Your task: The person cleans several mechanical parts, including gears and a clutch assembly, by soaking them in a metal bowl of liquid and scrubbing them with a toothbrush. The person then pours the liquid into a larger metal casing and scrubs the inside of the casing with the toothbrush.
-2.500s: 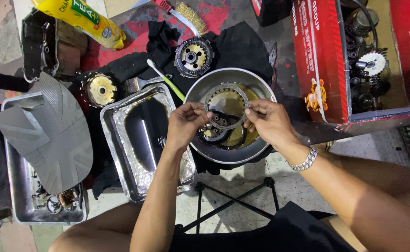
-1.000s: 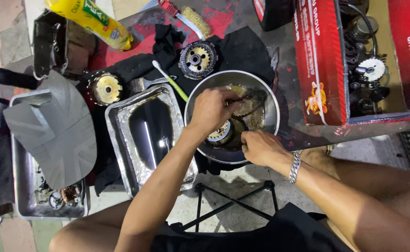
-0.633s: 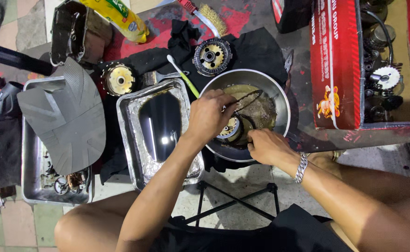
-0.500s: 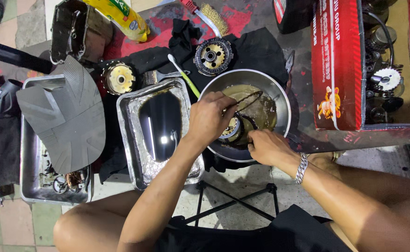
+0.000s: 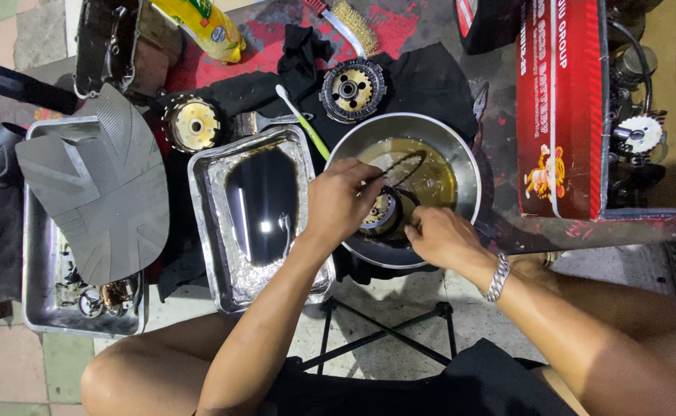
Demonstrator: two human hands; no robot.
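Since the earlier frames, the toothed ring plate held up between both hands has been lowered into the steel bowl [image 5: 461,154], and both hands have been brought down over the bowl's near side. The left hand [image 5: 343,199] is shown at the bowl's 9 o'clock rim, fingers closed narrowly on a dark ring plate [image 5: 399,166] tilted over the yellow-brown oil. The right hand [image 5: 438,233] is seen at 6 o'clock, fingers curled on the rim of a second ring [image 5: 409,202] beside a brass-coloured clutch hub [image 5: 376,212] lying in the oil.

At 12 o'clock of the bowl a clutch basket [image 5: 351,90] is laid on black cloth [image 5: 422,77]; a green-handled toothbrush [image 5: 303,122] lies at 10 o'clock. A foil-lined tray [image 5: 222,254] of dark oil is placed at 9 o'clock. A tall red carton [image 5: 565,115] with a cartoon figure near its lower end stands at 3 o'clock. A yellow packet [image 5: 199,23] with a round blue label lies at the upper left.
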